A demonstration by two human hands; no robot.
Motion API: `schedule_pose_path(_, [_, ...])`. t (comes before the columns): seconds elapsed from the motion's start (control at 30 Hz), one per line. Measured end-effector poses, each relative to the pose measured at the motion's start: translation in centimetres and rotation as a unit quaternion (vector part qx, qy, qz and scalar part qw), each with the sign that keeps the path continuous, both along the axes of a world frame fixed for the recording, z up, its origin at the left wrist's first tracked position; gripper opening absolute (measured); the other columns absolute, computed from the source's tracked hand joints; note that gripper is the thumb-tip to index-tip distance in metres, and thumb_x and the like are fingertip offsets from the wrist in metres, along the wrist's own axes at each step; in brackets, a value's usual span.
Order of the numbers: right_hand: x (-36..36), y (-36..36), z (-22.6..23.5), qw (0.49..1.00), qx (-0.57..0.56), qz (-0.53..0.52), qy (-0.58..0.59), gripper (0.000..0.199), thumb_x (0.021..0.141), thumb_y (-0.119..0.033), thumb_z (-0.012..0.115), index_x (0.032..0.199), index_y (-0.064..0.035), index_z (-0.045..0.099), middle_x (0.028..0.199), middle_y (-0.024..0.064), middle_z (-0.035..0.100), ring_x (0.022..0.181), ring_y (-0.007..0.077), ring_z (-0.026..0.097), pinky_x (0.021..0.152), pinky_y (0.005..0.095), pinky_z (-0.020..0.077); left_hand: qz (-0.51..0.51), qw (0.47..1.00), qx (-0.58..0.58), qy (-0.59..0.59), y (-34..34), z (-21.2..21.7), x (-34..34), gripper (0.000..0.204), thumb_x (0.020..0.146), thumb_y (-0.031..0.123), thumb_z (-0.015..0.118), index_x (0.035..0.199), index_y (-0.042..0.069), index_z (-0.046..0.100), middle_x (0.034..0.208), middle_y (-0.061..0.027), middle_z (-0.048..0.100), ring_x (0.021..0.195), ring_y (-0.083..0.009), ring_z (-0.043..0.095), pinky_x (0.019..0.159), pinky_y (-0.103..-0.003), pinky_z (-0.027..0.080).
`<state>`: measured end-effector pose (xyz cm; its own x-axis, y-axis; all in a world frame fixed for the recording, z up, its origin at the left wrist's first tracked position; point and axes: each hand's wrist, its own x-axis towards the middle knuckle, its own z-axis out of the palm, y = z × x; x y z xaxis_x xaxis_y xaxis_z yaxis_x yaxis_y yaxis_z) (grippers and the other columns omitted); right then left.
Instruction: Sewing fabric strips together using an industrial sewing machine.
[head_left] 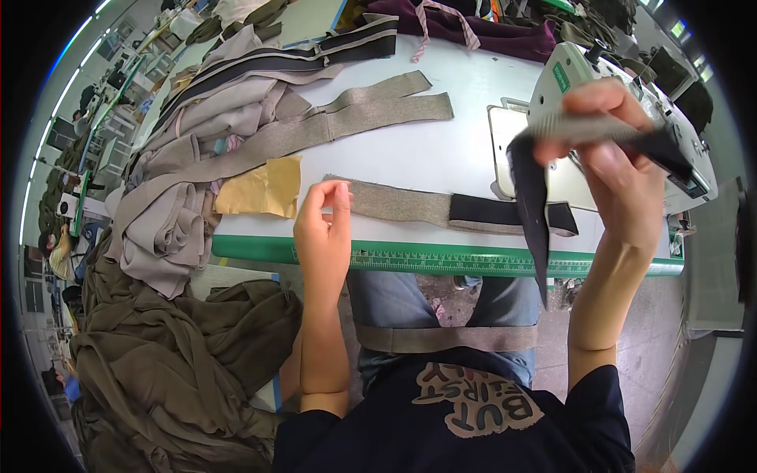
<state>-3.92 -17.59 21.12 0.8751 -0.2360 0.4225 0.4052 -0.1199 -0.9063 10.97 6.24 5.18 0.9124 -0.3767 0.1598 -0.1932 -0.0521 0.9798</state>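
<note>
Right hand (623, 158) pinches the strip (530, 185) before the machine (631, 94); left hand (322, 229) (fingers loose) idle; strip could slip.

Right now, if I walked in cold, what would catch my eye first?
Probably the right hand, raised before the white sewing machine, pinching a grey-and-black fabric strip that dangles down. Then the left hand, fingertips at a grey band lying on the white table.

just one view here, a fisheye head cam looking straight down from close above the white sewing table (441, 150) and the wearer's lap; edges bend at the rim, the workshop stretches off left.
</note>
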Motion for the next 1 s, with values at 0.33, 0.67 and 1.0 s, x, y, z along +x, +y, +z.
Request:
schedule_pose_path(0.33, [9.2, 3.9, -10.9, 0.949, -0.109, 0.098, 0.278, 0.025, 0.098, -0.027, 0.07, 0.091, -0.004, 0.062, 0.072, -0.0062, 0.046, 0.071, 0.0044, 0.041, 0.061, 0.0245, 0.0335, 0.121, 0.911, 0.336, -0.208, 1.9, -2.7, 2.3, 0.037, 0.097, 0.027, 0.068, 0.118, -0.002, 0.059, 0.108, -0.0177, 0.06, 0.098, -0.0338, 0.058, 0.09, -0.043, 0.047])
schedule_pose_path(0.67, [10.1, 5.2, -5.6, 0.973, -0.101, 0.047, 0.203, 0.025, 0.095, -0.027, 0.073, 0.088, -0.005, 0.063, 0.073, -0.0068, 0.052, 0.062, 0.0023, 0.044, 0.054, 0.0223, 0.0335, 0.024, 0.989, -0.081, -0.12, 0.5, -2.7, -0.5, 0.045, 0.095, 0.019, 0.07, 0.133, -0.002, 0.056, 0.127, -0.0119, 0.062, 0.105, -0.0182, 0.059, 0.091, -0.036, 0.047])
schedule_pose_path(1.0, [-0.1, 0.4, -8.1, 0.926, -0.035, -0.327, 0.189, 0.026, 0.094, -0.022, 0.074, 0.081, -0.0063, 0.059, 0.067, -0.0007, 0.059, 0.056, 0.0051, 0.051, 0.051, 0.0208, 0.0367, -0.062, 0.959, -0.175, 0.213, 3.4, -1.6, 1.8, 0.026, 0.09, 0.022, 0.079, 0.103, 0.001, 0.073, 0.093, -0.0033, 0.075, 0.073, -0.0055, 0.063, 0.059, -0.022, 0.045])
